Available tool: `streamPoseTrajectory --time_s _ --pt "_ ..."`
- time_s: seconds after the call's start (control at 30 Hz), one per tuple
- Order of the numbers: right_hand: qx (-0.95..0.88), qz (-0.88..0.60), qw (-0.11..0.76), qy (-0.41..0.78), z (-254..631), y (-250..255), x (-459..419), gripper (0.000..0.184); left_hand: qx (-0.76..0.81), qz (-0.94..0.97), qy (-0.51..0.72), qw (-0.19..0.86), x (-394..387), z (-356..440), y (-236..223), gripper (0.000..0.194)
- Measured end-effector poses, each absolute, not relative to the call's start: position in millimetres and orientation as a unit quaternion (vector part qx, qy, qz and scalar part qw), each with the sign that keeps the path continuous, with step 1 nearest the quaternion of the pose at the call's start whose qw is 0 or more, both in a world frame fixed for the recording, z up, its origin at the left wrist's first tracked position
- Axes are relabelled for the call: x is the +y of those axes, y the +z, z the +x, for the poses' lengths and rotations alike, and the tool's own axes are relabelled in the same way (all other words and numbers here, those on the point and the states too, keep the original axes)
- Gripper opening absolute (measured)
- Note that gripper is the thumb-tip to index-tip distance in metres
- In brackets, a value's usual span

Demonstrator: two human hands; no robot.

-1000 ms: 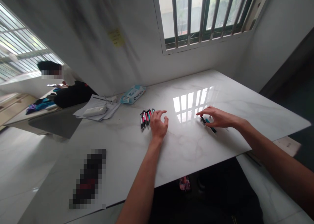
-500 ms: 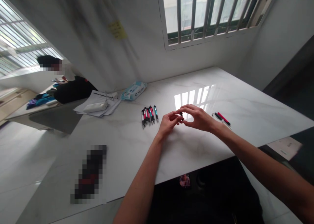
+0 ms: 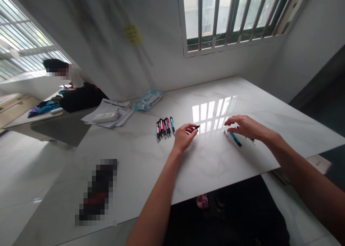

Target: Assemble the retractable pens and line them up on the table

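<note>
Right of the row of slender red, white and teal plastic pens (image 3: 163, 128), the left hand (image 3: 184, 138) pinches a small black piece (image 3: 197, 127), while farther from that row the nearer right hand (image 3: 247, 127), fingers loosely parted, overhangs a slim teal-and-black barrel (image 3: 235, 139) slanting lengthwise away.

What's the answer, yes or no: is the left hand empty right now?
No, the left hand pinches a small black piece between its thumb and fingers.
</note>
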State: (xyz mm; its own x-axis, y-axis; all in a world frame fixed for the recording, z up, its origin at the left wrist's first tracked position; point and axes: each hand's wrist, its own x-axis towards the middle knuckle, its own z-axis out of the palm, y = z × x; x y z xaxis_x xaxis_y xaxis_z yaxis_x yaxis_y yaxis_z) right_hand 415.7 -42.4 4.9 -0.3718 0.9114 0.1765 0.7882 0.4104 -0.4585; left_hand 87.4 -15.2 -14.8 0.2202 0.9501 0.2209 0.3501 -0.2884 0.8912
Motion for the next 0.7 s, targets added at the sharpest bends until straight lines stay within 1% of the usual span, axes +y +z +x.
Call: streamPoseTrajectory --time_s 0.07,0.13,0.3,0.33,0.4,0.5,0.57,0.7 --pt "-0.812 -0.521 0.208 0.164 414.6 2.0 -42.5 0.031 0.470 0.718 0.400 0.321 -17.4 87.0 -15.2 0.016" --pt "-0.808 -0.516 0.218 0.183 409.5 -1.6 -41.6 0.032 0.468 0.732 0.392 0.302 -18.3 86.5 -16.3 0.016" --pt "-0.799 -0.511 0.231 0.218 393.5 -7.5 -34.2 0.020 0.472 0.735 0.389 0.292 -17.3 85.3 -18.0 0.014" --pt "-0.796 -0.506 0.247 0.221 389.2 -7.2 -31.5 0.020 0.474 0.735 0.389 0.289 -17.0 85.1 -18.0 0.014" --pt "-0.778 -0.486 0.306 0.255 377.5 -5.4 -24.4 0.023 0.477 0.738 0.387 0.281 -16.5 84.8 -18.2 0.014" --pt "-0.724 -0.436 0.396 0.359 352.7 -3.6 -10.8 0.032 0.480 0.743 0.380 0.271 -16.4 84.2 -18.4 0.015" --pt "-0.695 -0.408 0.426 0.410 335.6 -5.8 -2.8 0.036 0.481 0.744 0.378 0.269 -16.8 83.8 -18.3 0.015" --pt "-0.659 -0.391 0.457 0.452 315.6 -20.3 2.9 0.038 0.483 0.749 0.369 0.263 -17.6 83.8 -17.1 0.015"
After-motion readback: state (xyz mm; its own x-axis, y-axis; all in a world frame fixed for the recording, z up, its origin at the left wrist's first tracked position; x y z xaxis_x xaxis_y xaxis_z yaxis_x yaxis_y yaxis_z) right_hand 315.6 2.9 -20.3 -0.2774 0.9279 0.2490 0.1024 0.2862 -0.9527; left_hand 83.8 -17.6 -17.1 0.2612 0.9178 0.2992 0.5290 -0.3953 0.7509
